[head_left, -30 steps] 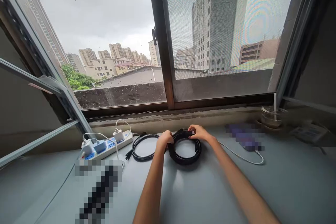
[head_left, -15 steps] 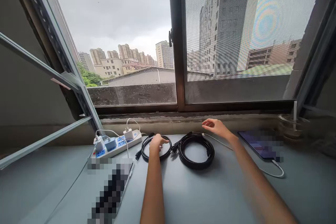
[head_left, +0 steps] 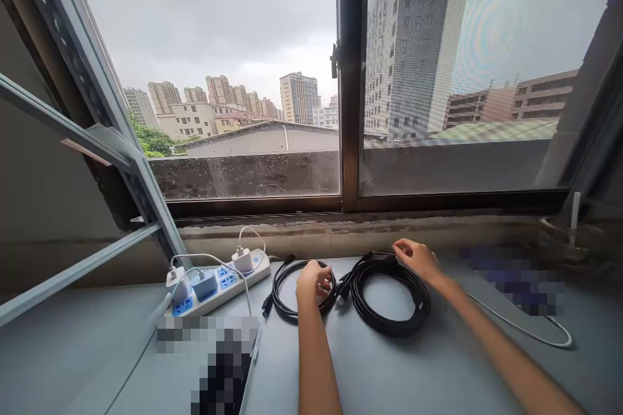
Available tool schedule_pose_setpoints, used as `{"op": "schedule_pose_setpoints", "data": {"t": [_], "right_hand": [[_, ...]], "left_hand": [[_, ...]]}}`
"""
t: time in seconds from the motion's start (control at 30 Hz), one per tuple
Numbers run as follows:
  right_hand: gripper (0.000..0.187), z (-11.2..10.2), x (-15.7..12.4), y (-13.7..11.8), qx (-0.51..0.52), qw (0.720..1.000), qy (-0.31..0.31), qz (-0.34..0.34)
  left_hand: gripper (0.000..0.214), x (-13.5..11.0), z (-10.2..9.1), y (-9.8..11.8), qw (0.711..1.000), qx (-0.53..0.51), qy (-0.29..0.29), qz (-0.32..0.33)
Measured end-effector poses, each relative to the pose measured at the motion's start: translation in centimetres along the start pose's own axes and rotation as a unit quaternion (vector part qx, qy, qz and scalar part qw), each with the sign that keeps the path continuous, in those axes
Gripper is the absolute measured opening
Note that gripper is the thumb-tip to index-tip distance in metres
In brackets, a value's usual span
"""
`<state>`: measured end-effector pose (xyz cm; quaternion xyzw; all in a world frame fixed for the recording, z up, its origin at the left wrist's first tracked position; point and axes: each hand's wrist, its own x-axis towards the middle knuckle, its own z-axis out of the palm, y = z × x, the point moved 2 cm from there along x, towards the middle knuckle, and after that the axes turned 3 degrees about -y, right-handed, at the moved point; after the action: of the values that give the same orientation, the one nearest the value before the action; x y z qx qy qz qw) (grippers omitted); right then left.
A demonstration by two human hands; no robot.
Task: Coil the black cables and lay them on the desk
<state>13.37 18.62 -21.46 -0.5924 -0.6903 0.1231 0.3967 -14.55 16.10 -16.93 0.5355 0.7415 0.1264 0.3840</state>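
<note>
Two black cable coils lie side by side on a grey table (head_left: 399, 376) under a window. My left hand (head_left: 314, 280) rests on the smaller, thinner coil (head_left: 287, 295), its fingers curled over the coil's right side. My right hand (head_left: 417, 258) sits at the far rim of the larger, thicker coil (head_left: 389, 311), with its fingers bent and pinched at the cable there. Both coils lie flat on the table.
A white power strip (head_left: 217, 282) with several chargers plugged in lies to the left. A blurred flat device (head_left: 219, 363) sits near the front left. Another blurred device (head_left: 511, 272) with a white cable (head_left: 530, 334) lies at the right. A clear cup (head_left: 569, 233) stands by the window sill.
My left hand has left the large coil and moved onto the small coil. My right hand lifted off the large coil, then came back down onto its far rim. The view shifted left.
</note>
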Motion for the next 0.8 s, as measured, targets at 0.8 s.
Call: {"op": "schedule_pose_setpoints", "data": {"t": [0.8], "right_hand": [[0.051, 1.0, -0.3, 1.2, 0.149, 0.98, 0.134, 0.006]], "left_hand": [[0.015, -0.6, 1.0, 4.0, 0.985, 0.086, 0.145, -0.03]]}}
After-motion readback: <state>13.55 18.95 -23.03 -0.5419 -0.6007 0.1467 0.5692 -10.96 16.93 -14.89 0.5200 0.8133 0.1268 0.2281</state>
